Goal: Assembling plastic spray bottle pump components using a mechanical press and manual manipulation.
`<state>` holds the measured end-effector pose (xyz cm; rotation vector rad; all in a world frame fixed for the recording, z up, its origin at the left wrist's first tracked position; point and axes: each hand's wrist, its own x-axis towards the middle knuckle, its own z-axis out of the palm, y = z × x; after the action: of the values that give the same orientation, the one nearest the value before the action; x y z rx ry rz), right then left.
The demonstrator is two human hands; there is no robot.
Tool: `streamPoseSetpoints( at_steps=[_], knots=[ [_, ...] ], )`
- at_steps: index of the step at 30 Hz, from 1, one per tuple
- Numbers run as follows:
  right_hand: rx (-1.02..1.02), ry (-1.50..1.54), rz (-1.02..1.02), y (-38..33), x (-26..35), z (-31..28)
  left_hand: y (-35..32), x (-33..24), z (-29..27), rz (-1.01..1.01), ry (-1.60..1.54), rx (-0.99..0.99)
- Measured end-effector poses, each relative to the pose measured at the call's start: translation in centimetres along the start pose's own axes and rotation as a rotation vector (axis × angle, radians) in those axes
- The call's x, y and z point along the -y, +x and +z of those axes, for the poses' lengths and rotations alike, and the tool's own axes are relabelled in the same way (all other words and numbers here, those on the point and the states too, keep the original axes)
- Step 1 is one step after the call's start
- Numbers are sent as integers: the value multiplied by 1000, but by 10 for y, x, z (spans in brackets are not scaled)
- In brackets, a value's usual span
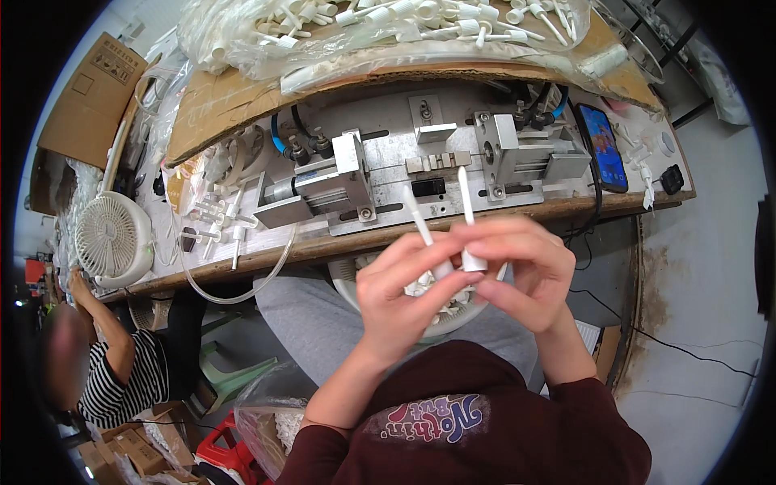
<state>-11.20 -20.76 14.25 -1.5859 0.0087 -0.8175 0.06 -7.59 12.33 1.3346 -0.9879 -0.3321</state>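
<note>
The left hand point(408, 295) and right hand point(525, 271) pinch slim white tubes point(467, 212) of smooth, matt plastic. At twelve o'clock from them stands a press fixture point(420, 174) of brushed, dull grey metal, bolted on a worn wooden bench point(566, 208) with a rough edge. Above lies torn brown cardboard point(218, 105), matt and fibrous, under crinkled glossy clear plastic bags point(242, 40). At two o'clock a phone point(602, 147) shows a glossy glass screen. At nine o'clock sits a white fan point(113, 238) of smooth plastic.
</note>
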Motion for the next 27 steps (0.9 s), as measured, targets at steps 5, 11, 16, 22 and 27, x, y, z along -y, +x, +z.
streamPoseSetpoints(
  at_steps=[5,11,16,22,27],
  knots=[
    [4,-440,-200,0,-13,-1,-2,5,-11,91,232,13],
    [-33,-361,41,-8,-21,-3,-1,2,-17,114,303,129],
    [-11,-660,-53,6,-25,3,0,6,-21,143,363,37],
    [245,-1167,-280,25,-36,6,-6,8,-36,186,464,66],
    [319,-1255,-188,37,-30,9,-12,12,-34,60,239,-43]
  ],
)
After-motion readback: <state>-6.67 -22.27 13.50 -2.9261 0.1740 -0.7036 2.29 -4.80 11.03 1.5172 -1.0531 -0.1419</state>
